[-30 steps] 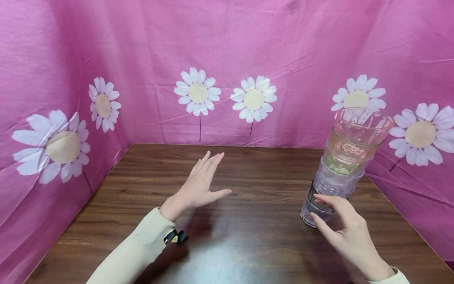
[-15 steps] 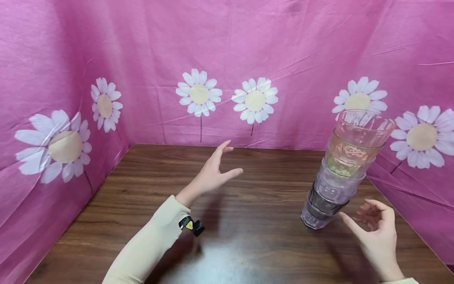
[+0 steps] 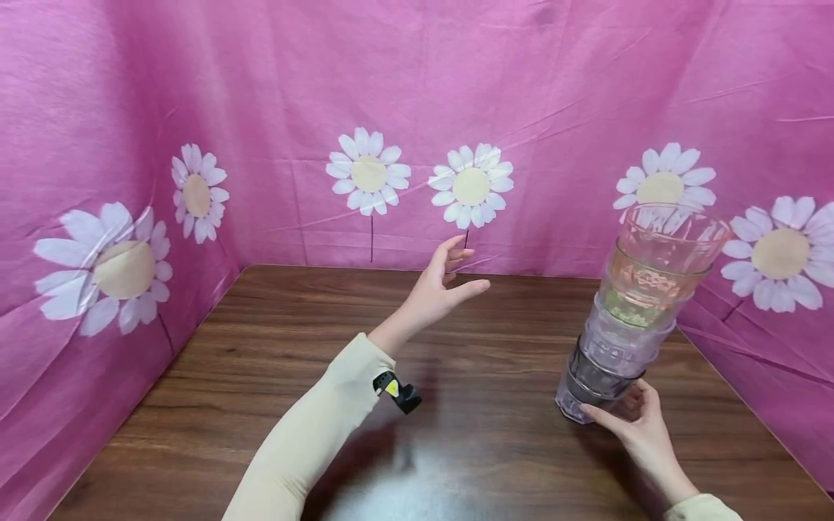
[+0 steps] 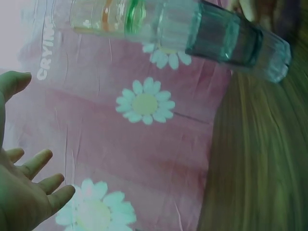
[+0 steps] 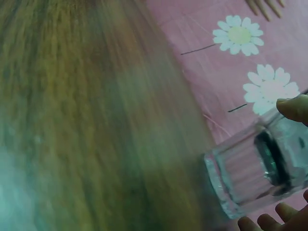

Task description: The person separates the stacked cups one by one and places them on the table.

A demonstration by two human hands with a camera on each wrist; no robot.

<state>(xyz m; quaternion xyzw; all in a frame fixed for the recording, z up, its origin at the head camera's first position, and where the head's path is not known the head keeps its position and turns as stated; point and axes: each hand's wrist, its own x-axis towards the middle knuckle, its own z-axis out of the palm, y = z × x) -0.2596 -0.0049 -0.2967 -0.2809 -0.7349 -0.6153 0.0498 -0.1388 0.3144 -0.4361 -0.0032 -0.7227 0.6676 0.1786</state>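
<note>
A tall stack of clear tumblers (image 3: pixel 628 325) stands on the table at the right, pink and green tinted toward the top, clear and smoky grey below. My right hand (image 3: pixel 641 441) is at its lower end, thumb in front of the bottom tumbler and fingers on its right side, partly seen behind the glass. In the right wrist view the bottom tumbler (image 5: pixel 240 168) lies between the thumb (image 5: pixel 293 108) and the spread fingertips (image 5: pixel 267 221); firm contact cannot be made out. My left hand (image 3: pixel 433 289) is held above the table, left of the stack, holding nothing.
A brown wood-grain table (image 3: pixel 293 376) spreads below both hands. Pink cloth (image 3: pixel 534 87) with white daisies hangs along its back and sides. A black wrist device (image 3: pixel 397 394) sits on the left sleeve.
My left hand has moved right and farther back, toward the stack. The right hand has swung out to the right, then come in around the stack's base. The tumblers stay where they were.
</note>
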